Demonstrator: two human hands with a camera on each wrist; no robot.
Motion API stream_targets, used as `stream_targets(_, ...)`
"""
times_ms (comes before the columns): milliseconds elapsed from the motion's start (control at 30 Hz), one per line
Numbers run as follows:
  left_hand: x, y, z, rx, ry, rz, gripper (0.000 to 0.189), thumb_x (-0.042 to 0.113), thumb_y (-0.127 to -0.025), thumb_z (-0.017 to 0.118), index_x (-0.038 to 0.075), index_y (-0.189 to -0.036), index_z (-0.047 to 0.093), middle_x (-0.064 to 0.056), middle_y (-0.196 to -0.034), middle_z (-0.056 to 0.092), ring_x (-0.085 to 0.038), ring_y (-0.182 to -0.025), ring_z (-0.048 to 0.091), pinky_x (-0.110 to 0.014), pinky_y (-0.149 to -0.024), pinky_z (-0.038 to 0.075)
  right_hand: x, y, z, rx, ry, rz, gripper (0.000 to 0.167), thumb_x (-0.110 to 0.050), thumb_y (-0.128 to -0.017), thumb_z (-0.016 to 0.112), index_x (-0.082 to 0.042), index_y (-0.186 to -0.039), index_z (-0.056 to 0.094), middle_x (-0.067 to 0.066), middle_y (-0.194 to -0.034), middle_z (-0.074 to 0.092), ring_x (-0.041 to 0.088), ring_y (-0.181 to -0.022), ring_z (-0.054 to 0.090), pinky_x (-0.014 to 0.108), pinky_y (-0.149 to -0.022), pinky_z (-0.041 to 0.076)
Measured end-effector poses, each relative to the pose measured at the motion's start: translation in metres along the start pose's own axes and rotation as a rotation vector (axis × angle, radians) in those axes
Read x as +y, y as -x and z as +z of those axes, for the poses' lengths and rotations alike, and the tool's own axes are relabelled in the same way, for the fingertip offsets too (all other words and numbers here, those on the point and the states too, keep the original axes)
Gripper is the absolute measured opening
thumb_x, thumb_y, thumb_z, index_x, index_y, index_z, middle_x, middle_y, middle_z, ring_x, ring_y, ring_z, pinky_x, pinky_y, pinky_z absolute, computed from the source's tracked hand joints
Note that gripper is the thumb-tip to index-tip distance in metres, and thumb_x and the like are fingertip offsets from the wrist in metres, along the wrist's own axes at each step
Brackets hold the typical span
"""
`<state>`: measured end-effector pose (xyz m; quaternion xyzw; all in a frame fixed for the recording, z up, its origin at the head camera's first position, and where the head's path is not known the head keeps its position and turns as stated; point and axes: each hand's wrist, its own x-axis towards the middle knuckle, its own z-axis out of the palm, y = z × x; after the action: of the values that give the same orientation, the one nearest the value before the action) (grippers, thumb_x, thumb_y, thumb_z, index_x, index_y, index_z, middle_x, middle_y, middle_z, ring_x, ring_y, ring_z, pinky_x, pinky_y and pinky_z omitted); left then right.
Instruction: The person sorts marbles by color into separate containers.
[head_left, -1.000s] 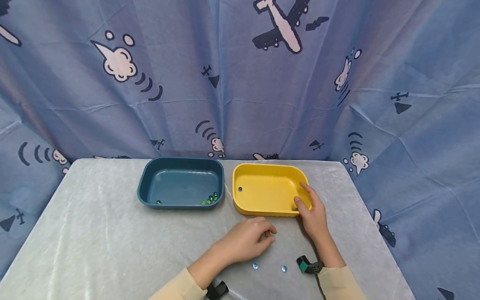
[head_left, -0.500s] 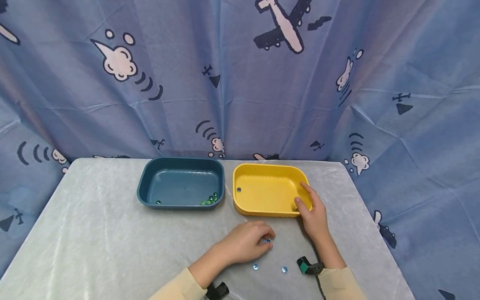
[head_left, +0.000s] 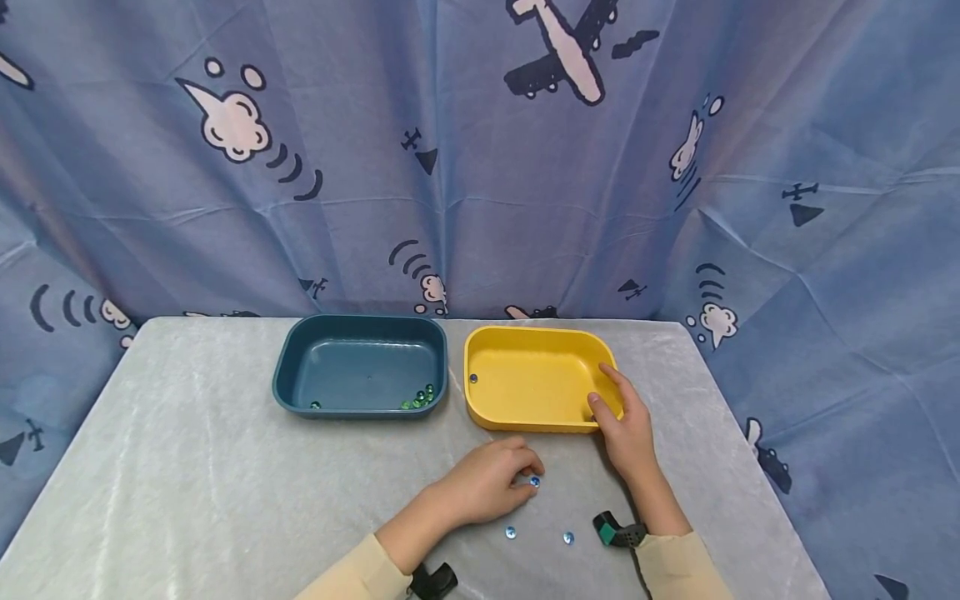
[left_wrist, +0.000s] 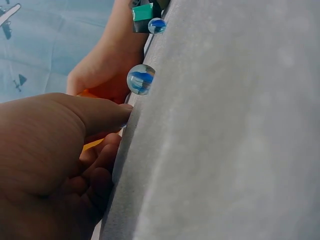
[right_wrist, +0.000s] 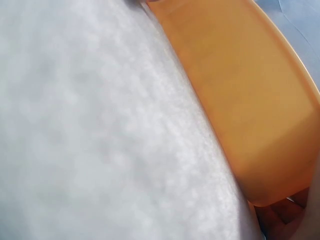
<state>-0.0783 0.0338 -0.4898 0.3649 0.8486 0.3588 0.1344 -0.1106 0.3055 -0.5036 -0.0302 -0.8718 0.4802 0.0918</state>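
My left hand (head_left: pixel 487 483) rests low over the cloth before the yellow tray, thumb and fingers curled about a blue-streaked clear marble (head_left: pixel 535 482). In the left wrist view only a sliver of that marble (left_wrist: pixel 123 126) peeks out by the thumb tip. Two more such marbles, one nearer (head_left: pixel 511 532) and one farther right (head_left: pixel 568 538), lie on the cloth. At its right front corner, my right hand (head_left: pixel 630 425) grips the yellow tray (head_left: pixel 540 332), thumb over the rim. A marble (head_left: pixel 473 378) sits at the tray's left side; a small dark thing (head_left: pixel 593 418) is partly hidden by the thumb.
Left of the yellow tray stands a dark teal tray (head_left: pixel 360 412), holding several green marbles (head_left: pixel 422 397) at its right front corner and one at the left. A pale cloth (head_left: pixel 187 467) covers the table. Behind hangs a blue printed curtain (head_left: pixel 360 167).
My left hand has drawn slightly left, and the marble by its fingertips has come into sight. The marble in the yellow tray has rolled a little left. My right hand keeps its hold.
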Motion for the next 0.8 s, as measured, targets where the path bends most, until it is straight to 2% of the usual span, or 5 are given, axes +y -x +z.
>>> stream_targets(333, 0.0002, -0.0003, 0.0008, 0.010, -0.028, 0.021, 0.013, 0.020, -0.102, 0.081, 0.019, -0.115, 0.082, 0.012, -0.102, 0.062, 0.001, -0.083, 0.054, -0.017, -0.076, 0.048, -0.0001, -0.0006, 0.0002, 0.011, -0.004, -0.013, 0.056, -0.026, -0.110, 0.063, -0.009, -0.162, 0.052, 0.019, -0.168, 0.046, 0.041, -0.158, 0.037, 0.066, -0.128, 0.026)
stream_targets(800, -0.0018, 0.0006, 0.0013, 0.006, -0.011, 0.042, 0.014, 0.021, -0.103, 0.079, 0.019, -0.117, 0.081, 0.012, -0.103, 0.062, 0.001, -0.082, 0.054, -0.016, -0.074, 0.048, -0.0004, -0.0007, 0.0004, 0.012, -0.007, -0.023, 0.056, -0.026, -0.110, 0.063, -0.009, -0.162, 0.052, 0.019, -0.168, 0.047, 0.041, -0.158, 0.037, 0.065, -0.128, 0.027)
